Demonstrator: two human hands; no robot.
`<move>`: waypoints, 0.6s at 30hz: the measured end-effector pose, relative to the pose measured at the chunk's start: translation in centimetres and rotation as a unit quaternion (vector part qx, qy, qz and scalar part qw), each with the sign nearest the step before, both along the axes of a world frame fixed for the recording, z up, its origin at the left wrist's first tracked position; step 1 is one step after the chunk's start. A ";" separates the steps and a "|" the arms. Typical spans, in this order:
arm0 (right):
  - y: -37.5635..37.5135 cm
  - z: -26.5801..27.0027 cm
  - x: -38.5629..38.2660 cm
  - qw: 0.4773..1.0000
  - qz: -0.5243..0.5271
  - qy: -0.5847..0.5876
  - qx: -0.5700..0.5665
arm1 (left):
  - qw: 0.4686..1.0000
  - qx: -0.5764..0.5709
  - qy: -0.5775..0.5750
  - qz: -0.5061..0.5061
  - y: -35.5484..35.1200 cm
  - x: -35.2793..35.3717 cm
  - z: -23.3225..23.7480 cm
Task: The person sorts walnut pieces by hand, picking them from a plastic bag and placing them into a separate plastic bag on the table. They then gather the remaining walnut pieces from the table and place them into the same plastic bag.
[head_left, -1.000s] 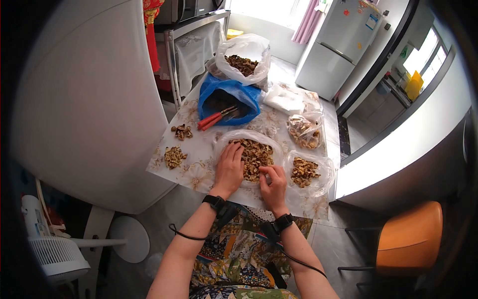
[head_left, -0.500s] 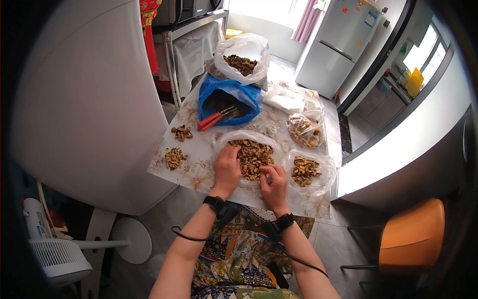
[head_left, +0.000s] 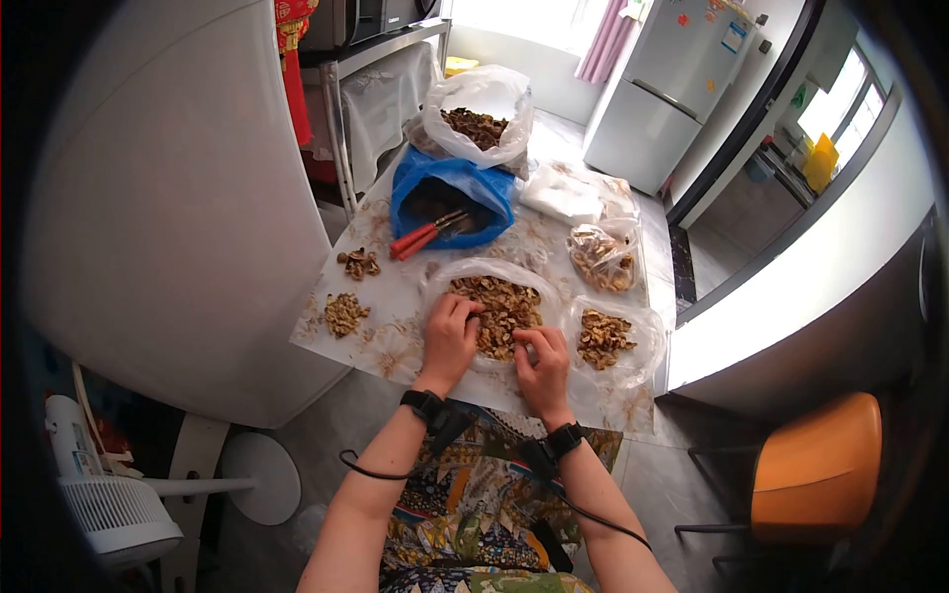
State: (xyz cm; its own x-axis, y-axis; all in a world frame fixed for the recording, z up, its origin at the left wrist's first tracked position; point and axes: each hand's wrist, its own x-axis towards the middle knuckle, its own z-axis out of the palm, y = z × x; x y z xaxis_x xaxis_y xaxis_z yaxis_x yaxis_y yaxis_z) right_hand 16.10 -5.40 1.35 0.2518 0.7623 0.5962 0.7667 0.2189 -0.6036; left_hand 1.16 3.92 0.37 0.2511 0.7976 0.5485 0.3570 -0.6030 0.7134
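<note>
Shelled walnut pieces [head_left: 499,296] fill an open clear plastic bag [head_left: 546,287] at the near edge of the table. My left hand [head_left: 452,336] is at the bag's left side, fingers bent and pinched together over the walnuts. On the lower right of the same pile, my right hand [head_left: 543,364] has thumb and fingers pinched. Whatever either pinch holds is too small to make out. Close by on the right lies a smaller open bag of walnut pieces [head_left: 603,341]. Left of my left hand are a pale walnut pile [head_left: 346,314] and a darker small pile [head_left: 358,263].
Behind the walnuts, red-handled pliers [head_left: 420,239] rest at the mouth of a blue bag [head_left: 410,190]. Farther back stands a white bag [head_left: 494,89] of dark pieces. At right are a knotted bag [head_left: 603,259] and folded plastic [head_left: 561,195]. An orange chair [head_left: 819,465] stands lower right.
My left hand has shifted slightly down, and its fingertips have come right and closer together over the walnuts. My right hand has barely moved. The view has shifted very slightly.
</note>
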 end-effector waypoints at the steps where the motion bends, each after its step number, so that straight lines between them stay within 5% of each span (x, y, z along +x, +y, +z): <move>1: 0.0 0.0 0.0 1.000 0.000 0.000 -0.001 | 1.000 -0.006 -0.003 -0.002 0.0 0.0 0.0; 18: 0.0 0.0 0.0 1.000 0.001 0.003 -0.006 | 0.999 0.023 0.036 0.004 0.1 0.1 -0.2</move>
State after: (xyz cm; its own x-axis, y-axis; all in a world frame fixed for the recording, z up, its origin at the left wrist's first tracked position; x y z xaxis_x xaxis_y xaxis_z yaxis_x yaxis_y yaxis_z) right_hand 16.10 -5.36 1.32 0.2536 0.7706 0.5847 0.7624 0.2129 -0.6112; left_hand 1.24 4.01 0.22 0.2845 0.7742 0.5655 0.4123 -0.6313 0.6569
